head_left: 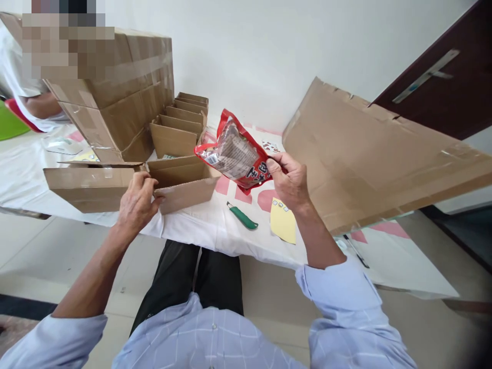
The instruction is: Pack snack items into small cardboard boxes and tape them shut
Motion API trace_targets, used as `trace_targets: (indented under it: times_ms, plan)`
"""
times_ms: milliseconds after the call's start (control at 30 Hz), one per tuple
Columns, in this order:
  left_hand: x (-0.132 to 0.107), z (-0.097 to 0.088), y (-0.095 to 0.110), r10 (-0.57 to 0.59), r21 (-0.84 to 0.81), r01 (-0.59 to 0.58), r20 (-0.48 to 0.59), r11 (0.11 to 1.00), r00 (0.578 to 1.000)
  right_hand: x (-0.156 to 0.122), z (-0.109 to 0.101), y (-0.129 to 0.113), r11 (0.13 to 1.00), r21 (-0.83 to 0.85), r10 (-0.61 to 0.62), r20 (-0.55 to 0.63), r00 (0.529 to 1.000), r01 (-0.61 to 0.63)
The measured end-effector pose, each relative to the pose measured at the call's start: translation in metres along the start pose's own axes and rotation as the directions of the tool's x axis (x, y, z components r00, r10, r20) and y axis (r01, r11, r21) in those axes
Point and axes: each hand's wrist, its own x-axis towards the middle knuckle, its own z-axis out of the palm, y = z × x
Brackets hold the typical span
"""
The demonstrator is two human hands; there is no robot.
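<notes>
My right hand pinches a corner of a red plastic food packet, printed with dark lettering, and holds it tilted above the table. With its fingers bent over the near left edge of an open cardboard box, my left hand grips that box. The packet's left end hangs over the box's right rear side. Another long cardboard box lies left of my left hand. Below the packet rests a green utility knife with its blade tip showing. Beside it is a yellow paper note.
Several narrow open cartons line up behind. Tall taped cardboard rises at the left, with another person's arm beyond it. A large cardboard sheet leans at the right, near a pen.
</notes>
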Motion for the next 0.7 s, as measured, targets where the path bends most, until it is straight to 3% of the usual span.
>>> trace_targets:
  times_ms: [167, 267, 367, 500, 600, 700]
  plan:
    - [-0.018, -0.007, 0.024, 0.014, -0.060, -0.025, -0.179, 0.998, 0.984, -0.023, -0.004, 0.004, 0.995, 0.026, 0.093, 0.116, 0.989, -0.097]
    - [-0.033, -0.006, 0.052, 0.014, -0.270, -0.073, -0.215, 0.960, 0.977, -0.039, 0.004, 0.008, 0.984, 0.045, 0.160, 0.218, 0.963, -0.173]
    - [-0.038, 0.004, 0.076, 0.036, -0.607, -0.027, 0.003, 0.794, 0.999, -0.052, 0.015, 0.009, 0.967, 0.070, 0.207, 0.345, 0.916, -0.245]
    - [-0.035, 0.026, 0.094, 0.072, -0.823, 0.239, 0.320, 0.515, 0.945, -0.063, 0.028, 0.011, 0.962, 0.063, 0.214, 0.440, 0.872, -0.267]
    - [-0.034, 0.042, 0.101, 0.044, -0.854, 0.370, 0.413, 0.366, 0.909, -0.068, 0.036, 0.018, 0.949, 0.077, 0.248, 0.415, 0.875, -0.306]
    - [-0.036, 0.052, 0.103, -0.052, -0.857, 0.456, 0.457, 0.239, 0.888, -0.076, 0.045, 0.029, 0.898, 0.200, 0.329, 0.286, 0.900, -0.391]
